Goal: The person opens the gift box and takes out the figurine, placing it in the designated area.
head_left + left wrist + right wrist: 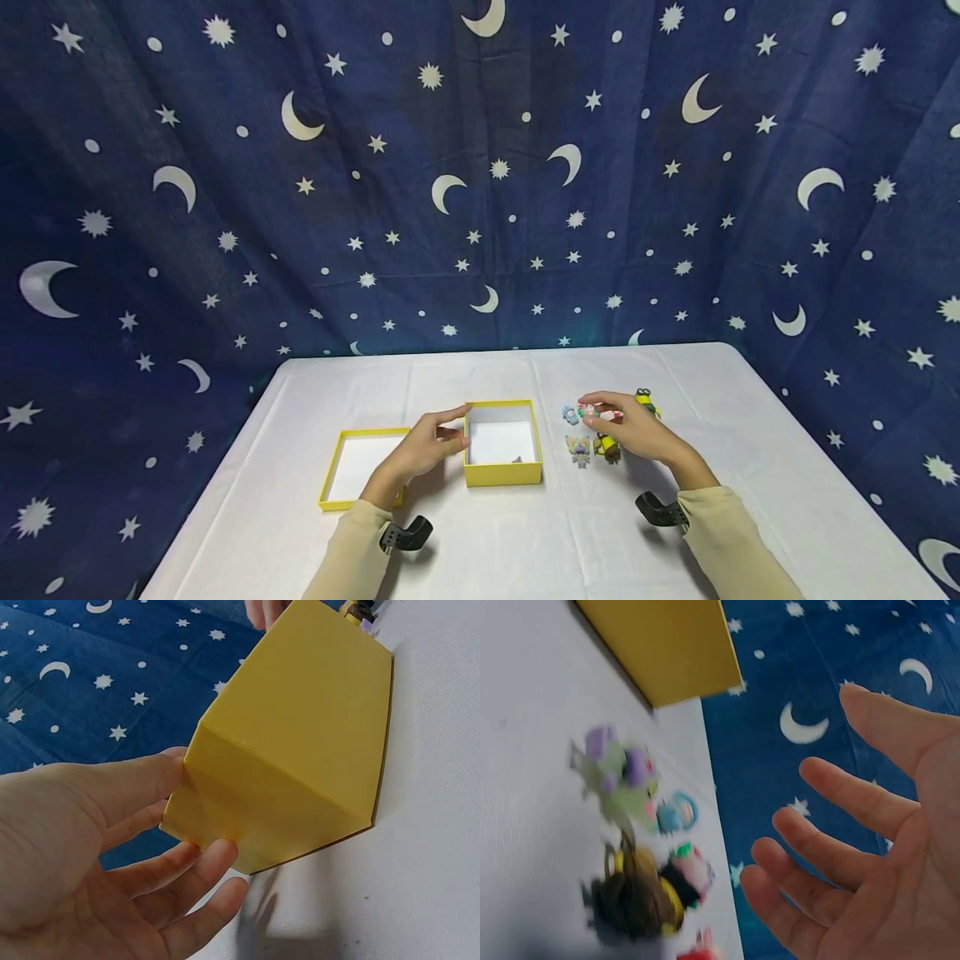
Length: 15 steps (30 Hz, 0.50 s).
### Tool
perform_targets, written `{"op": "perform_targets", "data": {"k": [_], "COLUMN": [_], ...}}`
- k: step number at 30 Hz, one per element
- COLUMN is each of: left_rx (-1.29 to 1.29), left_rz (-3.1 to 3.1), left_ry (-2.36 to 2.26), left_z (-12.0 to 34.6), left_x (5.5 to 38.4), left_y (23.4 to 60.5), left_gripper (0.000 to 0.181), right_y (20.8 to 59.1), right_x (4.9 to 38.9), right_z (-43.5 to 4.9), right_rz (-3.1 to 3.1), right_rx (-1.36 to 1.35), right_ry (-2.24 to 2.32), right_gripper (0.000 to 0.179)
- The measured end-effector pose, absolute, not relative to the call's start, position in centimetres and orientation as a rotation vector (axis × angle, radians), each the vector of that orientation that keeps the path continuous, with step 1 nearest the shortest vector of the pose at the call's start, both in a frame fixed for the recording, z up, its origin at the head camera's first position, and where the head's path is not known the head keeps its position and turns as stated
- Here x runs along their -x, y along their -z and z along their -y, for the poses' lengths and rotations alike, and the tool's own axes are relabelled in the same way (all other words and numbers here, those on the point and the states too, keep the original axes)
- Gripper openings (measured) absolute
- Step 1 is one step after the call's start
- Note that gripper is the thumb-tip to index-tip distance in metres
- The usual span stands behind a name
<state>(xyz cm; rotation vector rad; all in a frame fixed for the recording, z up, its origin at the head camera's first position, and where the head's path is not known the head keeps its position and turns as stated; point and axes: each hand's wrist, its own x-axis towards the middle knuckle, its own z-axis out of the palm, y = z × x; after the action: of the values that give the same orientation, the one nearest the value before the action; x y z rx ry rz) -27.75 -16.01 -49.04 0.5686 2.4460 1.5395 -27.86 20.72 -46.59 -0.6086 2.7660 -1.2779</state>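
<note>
My left hand (423,450) is at the left side of an open yellow box (502,475) with a white inside. Its thumb and index finger meet the rim, while the other fingers (187,877) lie loosely by the outer wall. My right hand (628,427) hovers over several small toy figures, fingers spread and holding nothing. Below it lies a red, white and green figure (588,411), partly covered in the head view. Around it are a small blue figure (571,414), a grey-purple figure (578,450) and a brown-yellow figure (607,448).
A yellow-rimmed lid (352,467) lies left of the box, inside facing up, partly behind my left arm. Beyond my right hand is a green-yellow figure (645,402). A small grey thing (517,459) shows in the box. A starry curtain (525,208) hangs behind the white-covered table (525,550).
</note>
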Motion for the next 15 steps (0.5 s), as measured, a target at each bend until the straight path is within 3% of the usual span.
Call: {"op": "perform_targets", "data": {"k": [15], "left_rx": [-0.608], "left_rz": [-2.446], "left_ry": [-1.529], "left_z": [16.1], "left_x": [27.7], "left_y": [49.0], "left_gripper": [0.056], "right_y": [46.7], "right_x": [28.9], "right_z": [-15.4], "right_rz": [-2.57], "right_rx": [0.739], "right_ry": [1.298], "right_gripper": [0.044]}}
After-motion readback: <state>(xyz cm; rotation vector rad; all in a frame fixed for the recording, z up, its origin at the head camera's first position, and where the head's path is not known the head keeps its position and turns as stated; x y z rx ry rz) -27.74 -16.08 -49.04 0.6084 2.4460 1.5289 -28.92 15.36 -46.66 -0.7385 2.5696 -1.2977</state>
